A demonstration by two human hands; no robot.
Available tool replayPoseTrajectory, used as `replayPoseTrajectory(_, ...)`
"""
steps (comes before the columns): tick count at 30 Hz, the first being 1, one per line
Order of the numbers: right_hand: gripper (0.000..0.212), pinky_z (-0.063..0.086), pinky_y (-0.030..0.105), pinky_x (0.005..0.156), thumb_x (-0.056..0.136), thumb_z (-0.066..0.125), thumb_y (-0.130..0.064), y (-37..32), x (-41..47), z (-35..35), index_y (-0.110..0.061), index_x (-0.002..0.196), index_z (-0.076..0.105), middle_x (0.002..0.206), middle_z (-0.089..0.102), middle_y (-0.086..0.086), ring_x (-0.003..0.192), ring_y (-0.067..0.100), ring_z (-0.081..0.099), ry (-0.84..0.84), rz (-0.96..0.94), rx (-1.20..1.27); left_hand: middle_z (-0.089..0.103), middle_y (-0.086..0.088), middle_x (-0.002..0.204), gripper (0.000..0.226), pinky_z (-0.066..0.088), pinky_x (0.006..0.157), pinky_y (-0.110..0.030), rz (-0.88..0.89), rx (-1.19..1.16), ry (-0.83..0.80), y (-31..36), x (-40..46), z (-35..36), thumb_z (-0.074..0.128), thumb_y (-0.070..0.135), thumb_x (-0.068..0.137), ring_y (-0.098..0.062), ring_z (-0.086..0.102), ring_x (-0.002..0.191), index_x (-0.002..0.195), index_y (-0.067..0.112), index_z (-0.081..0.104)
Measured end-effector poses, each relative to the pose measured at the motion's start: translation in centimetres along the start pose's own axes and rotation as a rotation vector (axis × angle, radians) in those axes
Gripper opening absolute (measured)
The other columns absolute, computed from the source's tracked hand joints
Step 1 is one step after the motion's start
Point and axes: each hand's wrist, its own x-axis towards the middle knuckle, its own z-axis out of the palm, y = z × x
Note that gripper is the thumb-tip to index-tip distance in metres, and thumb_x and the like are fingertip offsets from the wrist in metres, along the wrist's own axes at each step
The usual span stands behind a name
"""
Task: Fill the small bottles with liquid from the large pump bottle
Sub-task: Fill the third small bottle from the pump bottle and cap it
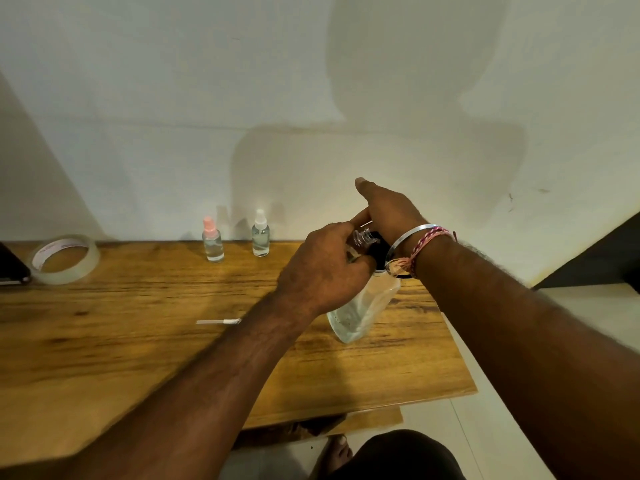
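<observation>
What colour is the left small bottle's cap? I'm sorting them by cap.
Pink, on the left small bottle; seen in the head view.

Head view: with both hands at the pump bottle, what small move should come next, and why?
Probably a press on the pump. The left hand grips a small open bottle, threaded neck bare, by the black pump head of the large pump bottle; the right hand rests on top.

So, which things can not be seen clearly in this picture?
- Head view: the large clear pump bottle's black pump top is mostly hidden by both hands, left and right.
- The small clear open bottle: its body is covered by the left fingers, so its fill level cannot be told.
- The dark object: cut off by the left edge.
</observation>
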Motion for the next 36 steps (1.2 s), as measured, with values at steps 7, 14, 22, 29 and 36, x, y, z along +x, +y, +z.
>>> replayPoseTrajectory(7,0.064,0.057,0.038,0.072,0.099,0.045,-0.059,-1.5,-0.7,-0.8,-0.001,0.092,0.072,0.098,0.074,0.023,0.075,0.033,0.068,-0.115,0.176,0.13,0.073,0.018,0.103,0.044,0.054,0.078,-0.019,0.043,-0.053,-0.011,0.5,-0.1,-0.3,0.074,0.036,0.094,0.001,0.068,0.093,0.137,0.04,0.065)
replayPoseTrajectory(14,0.059,0.05,0.028,0.056,0.102,0.043,-0.053,-1.5,-1.3,-0.7,-0.002,0.094,0.07,0.091,0.071,0.015,0.066,0.026,0.064,-0.117,0.182,0.14,0.073,0.009,0.109,0.042,0.053,0.078,-0.025,0.035,-0.039,-0.019,0.3,0.1,-0.3,0.074,0.036,0.093,-0.009,0.068,0.096,0.134,0.032,0.067)
replayPoseTrajectory(22,0.049,0.051,0.031,0.063,0.1,0.049,-0.051,-0.9,-1.0,-0.2,-0.006,0.101,0.068,0.085,0.07,0.013,0.066,0.026,0.065,-0.068,0.157,0.173,0.07,0.014,0.094,0.016,0.057,0.075,-0.032,0.021,-0.043,-0.015,0.3,-0.1,-0.2,0.073,0.032,0.093,-0.008,0.068,0.087,0.109,0.032,0.069)
replayPoseTrajectory(29,0.05,0.055,0.049,0.096,0.097,0.051,-0.053,-0.2,0.1,0.4,-0.008,0.085,0.069,0.08,0.071,0.011,0.075,0.03,0.067,-0.017,0.126,0.163,0.068,0.011,0.088,0.008,0.047,0.064,-0.028,0.007,0.003,0.004,0.0,-0.2,-0.2,0.07,0.03,0.094,-0.009,0.065,0.079,0.101,0.028,0.067)
replayPoseTrajectory(36,0.057,0.059,0.039,0.072,0.096,0.051,-0.059,-0.1,-0.3,-0.1,-0.005,0.094,0.07,0.085,0.072,0.013,0.068,0.028,0.067,-0.075,0.148,0.189,0.072,0.009,0.104,0.03,0.053,0.073,-0.03,0.021,-0.017,-0.027,0.3,-0.3,-0.2,0.071,0.03,0.094,-0.008,0.067,0.09,0.124,0.029,0.069)
